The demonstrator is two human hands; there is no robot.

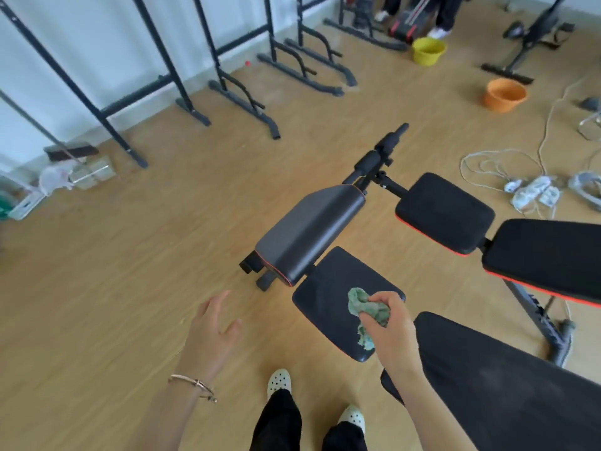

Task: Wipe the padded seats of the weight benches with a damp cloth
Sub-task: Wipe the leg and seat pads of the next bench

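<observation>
A black padded seat (328, 301) of the nearest weight bench lies just in front of me, its long back pad (507, 382) stretching to the lower right. My right hand (390, 323) is shut on a crumpled green cloth (364, 307) that rests on this seat's right half. A grey angled pad (309, 229) rises just beyond the seat. My left hand (211, 330) hovers over the floor to the left of the bench, fingers spread, holding nothing. A second bench with a black seat (445, 213) and red-trimmed back pad (549, 255) stands behind on the right.
Black rack frames (227, 92) line the left wall. An orange bucket (504, 94) and a yellow bucket (427, 50) sit on the wooden floor farther back. White cables and power strips (533, 190) lie at right. A person's legs stand at the top.
</observation>
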